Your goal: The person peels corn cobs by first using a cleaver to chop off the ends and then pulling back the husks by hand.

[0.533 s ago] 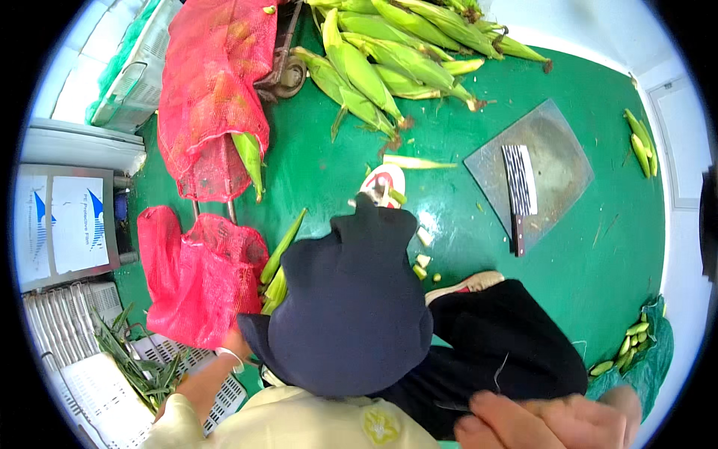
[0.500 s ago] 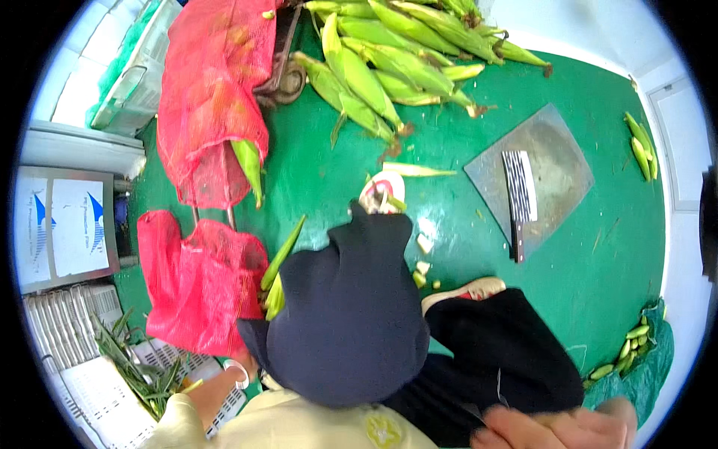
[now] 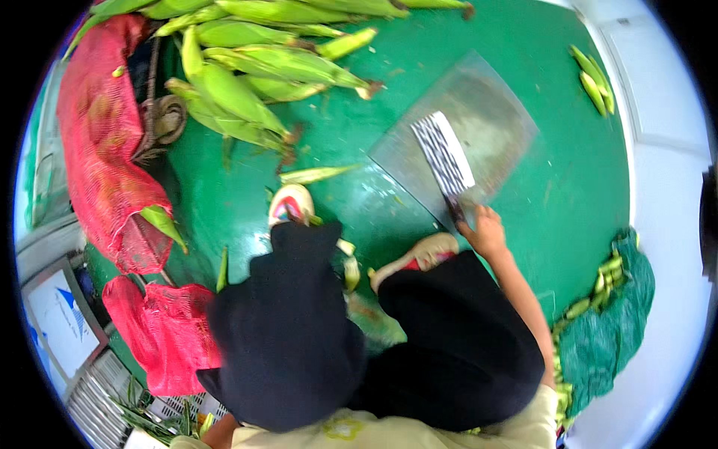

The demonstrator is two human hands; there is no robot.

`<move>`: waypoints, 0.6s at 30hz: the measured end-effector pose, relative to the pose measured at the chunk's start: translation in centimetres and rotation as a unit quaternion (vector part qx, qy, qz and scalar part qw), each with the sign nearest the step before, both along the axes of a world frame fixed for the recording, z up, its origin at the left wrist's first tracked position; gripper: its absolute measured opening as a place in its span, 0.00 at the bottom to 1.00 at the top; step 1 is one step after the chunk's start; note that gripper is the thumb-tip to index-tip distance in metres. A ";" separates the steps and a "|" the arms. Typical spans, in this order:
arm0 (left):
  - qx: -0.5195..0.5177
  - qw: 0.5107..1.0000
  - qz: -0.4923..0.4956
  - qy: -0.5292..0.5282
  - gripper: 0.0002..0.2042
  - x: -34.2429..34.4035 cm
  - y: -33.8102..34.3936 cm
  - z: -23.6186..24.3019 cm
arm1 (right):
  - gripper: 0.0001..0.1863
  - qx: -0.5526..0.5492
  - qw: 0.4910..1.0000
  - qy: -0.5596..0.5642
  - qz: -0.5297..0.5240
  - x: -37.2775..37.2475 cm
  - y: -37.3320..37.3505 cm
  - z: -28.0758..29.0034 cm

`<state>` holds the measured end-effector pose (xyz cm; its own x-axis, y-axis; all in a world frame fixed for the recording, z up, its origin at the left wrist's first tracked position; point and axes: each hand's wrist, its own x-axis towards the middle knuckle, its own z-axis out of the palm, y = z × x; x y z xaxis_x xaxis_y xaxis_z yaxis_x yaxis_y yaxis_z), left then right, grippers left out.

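Note:
A cleaver (image 3: pixel 443 154) with a broad black-and-white checked blade and a dark handle lies over a greyish see-through board (image 3: pixel 505 101) on the green floor. My right hand (image 3: pixel 486 230) reaches out past my right knee, its fingers closed round the handle. The blade looks flat against the board. Of my left arm only a bit of forearm (image 3: pixel 220 432) shows at the lower edge, beside my left thigh; the hand itself is out of view. Big ears of corn (image 3: pixel 262 63) in green husks are heaped at the far left, and a loose husk piece (image 3: pixel 318 174) lies near my left shoe.
A long red mesh sack (image 3: pixel 101 157) and a second red mesh bag (image 3: pixel 168 337) stand at the left. At the right, a green bag (image 3: pixel 606 348) holds small ears. A few small ears (image 3: pixel 592 82) lie by the far right wall. My shoes (image 3: pixel 290 206) flank some scraps.
My right hand has moved forward from the lower right onto the cleaver's handle. The view has shifted right. My left wrist and its white band have gone out of sight.

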<state>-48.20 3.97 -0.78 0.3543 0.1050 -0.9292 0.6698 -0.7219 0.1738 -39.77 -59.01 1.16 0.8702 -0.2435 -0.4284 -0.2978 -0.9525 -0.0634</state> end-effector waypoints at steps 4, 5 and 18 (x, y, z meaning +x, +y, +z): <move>-0.043 0.997 -0.033 -0.063 0.06 7.6 -3.0 -0.5 | 0.35 -0.052 0.996 -0.016 -0.068 2.3 4.1 -7.7; -0.050 0.995 -0.043 -0.078 0.06 10.6 -3.0 0.0 | 0.31 -0.046 0.996 -0.009 -0.078 2.5 4.7 -7.6; 0.300 0.815 0.341 -0.360 0.45 48.0 -24.3 -4.1 | 0.14 0.217 0.911 -0.231 -0.263 2.3 4.7 -0.8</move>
<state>-0.17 -20.38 -4.92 0.4537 0.8648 -0.2152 0.8310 -0.3234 0.4525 -37.44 -54.29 0.34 0.7940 -0.5737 -0.2013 -0.5516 -0.5406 -0.6352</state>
